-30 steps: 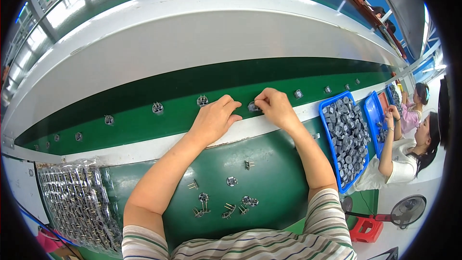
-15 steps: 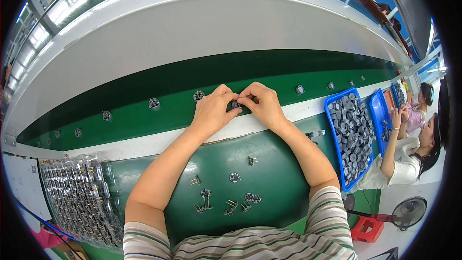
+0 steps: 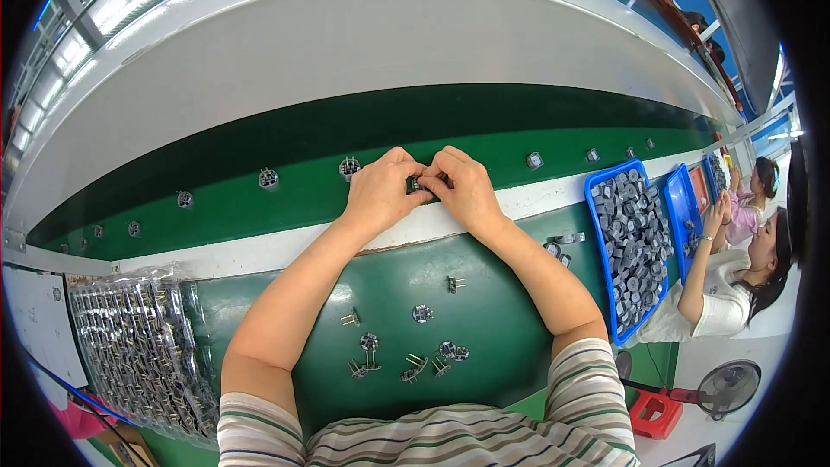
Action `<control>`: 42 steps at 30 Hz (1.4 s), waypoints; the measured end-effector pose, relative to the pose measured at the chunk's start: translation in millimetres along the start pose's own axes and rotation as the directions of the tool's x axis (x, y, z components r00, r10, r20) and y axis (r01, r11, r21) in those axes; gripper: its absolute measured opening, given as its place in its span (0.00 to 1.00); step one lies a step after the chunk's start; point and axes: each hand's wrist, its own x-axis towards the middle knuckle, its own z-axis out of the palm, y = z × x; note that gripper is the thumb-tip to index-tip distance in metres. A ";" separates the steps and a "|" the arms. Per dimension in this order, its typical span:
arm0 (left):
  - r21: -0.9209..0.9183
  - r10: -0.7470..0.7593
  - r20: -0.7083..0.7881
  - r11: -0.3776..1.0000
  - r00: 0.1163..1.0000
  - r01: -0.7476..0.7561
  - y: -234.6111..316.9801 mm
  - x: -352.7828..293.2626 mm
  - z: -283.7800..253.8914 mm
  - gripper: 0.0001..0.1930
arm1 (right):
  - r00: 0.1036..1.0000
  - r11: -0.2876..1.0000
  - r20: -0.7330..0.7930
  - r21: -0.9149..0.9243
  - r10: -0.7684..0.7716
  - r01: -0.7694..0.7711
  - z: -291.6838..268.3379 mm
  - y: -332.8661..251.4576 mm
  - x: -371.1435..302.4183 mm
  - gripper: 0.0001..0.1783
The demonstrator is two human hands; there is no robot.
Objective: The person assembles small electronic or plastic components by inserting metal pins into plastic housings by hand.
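Observation:
Both of my hands meet above the near edge of the green conveyor belt [image 3: 493,151]. In my left hand [image 3: 379,192], the thumb and fingers pinch a small dark round part [image 3: 417,184], mostly covered by the fingers. My right hand [image 3: 464,195] closes on the same part from the other side, its fingertips pressing at the top. A round housing with a circuit board [image 3: 349,168] sits on the belt just beyond my left hand. On the green worktable below lie several loose circuit boards with metal pins, among them a round one [image 3: 422,314].
A blue bin [image 3: 590,225] full of grey round housings [image 3: 635,251] stands at the right. Grey housings [image 3: 553,249] lie beside my right forearm. Bagged pinned boards [image 3: 143,346] cover the left side. A co-worker [image 3: 722,281] sits at the far right, near another blue tray [image 3: 683,199].
The housings on the belt have shifted slightly left. My right hand and forearm have moved a little left, showing more of the grey housings beside the forearm. Both hands still grip the part.

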 end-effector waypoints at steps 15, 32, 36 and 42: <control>-0.062 -0.041 -0.277 0.998 0.960 0.025 -10.9 -0.6 6.5 0.22 | 0.508 0.972 0.835 0.235 -0.212 0.019 -90.3 -55.2 -23.6 0.14; -0.018 0.431 -0.067 0.901 0.900 -0.433 5.2 -7.6 5.2 0.06 | 0.832 0.991 0.555 0.117 -0.016 -0.060 -72.2 -29.9 -17.0 0.07; -0.005 0.421 -0.067 0.907 0.905 -0.422 4.1 -7.7 6.8 0.06 | 0.775 0.940 0.567 0.328 -0.278 0.098 -69.8 -25.7 -17.7 0.12; 0.006 0.431 -0.048 0.902 0.901 -0.431 11.2 -6.8 5.9 0.06 | 0.781 0.950 0.563 0.288 -0.272 0.123 -70.5 -24.0 -21.2 0.10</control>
